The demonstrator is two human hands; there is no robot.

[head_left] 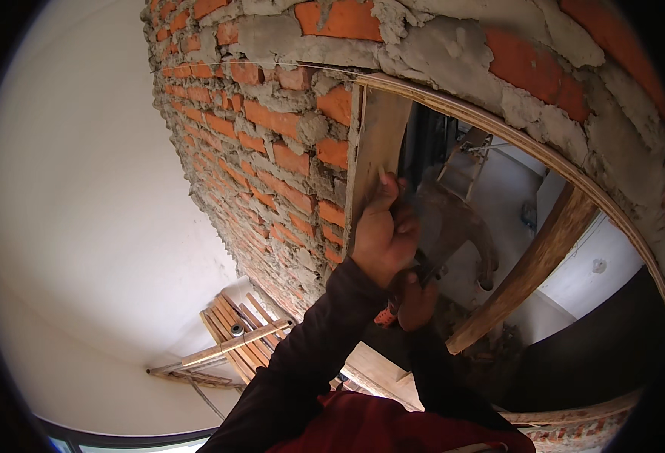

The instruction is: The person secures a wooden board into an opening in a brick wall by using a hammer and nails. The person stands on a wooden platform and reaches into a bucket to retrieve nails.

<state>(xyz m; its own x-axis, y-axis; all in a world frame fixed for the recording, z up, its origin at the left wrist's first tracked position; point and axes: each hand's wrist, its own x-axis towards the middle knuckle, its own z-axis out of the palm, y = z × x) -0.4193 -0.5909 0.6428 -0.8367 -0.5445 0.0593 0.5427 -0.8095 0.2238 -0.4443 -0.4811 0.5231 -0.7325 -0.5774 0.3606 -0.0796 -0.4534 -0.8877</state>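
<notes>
My left hand (385,235) is closed, its thumb and curled fingers at the inner edge of an upright wooden board (381,128) that lines an opening in a brick wall. What lies between those fingers, if anything, I cannot make out. Just below, my right hand (417,304) is wrapped round a tool with an orange, ridged handle (383,315). A dark part of this tool sticks up past the fingers near my left wrist; its kind is unclear. Both forearms wear dark sleeves.
Rough brickwork (272,158) with grey mortar surrounds the opening, whose plywood edge (514,132) curves overhead. A round log (529,268) slants across it. Beyond are a ladder (464,170) and a blurred brown shape, possibly a person. Wooden slats (246,332) lie lower left, beside a white wall (83,189).
</notes>
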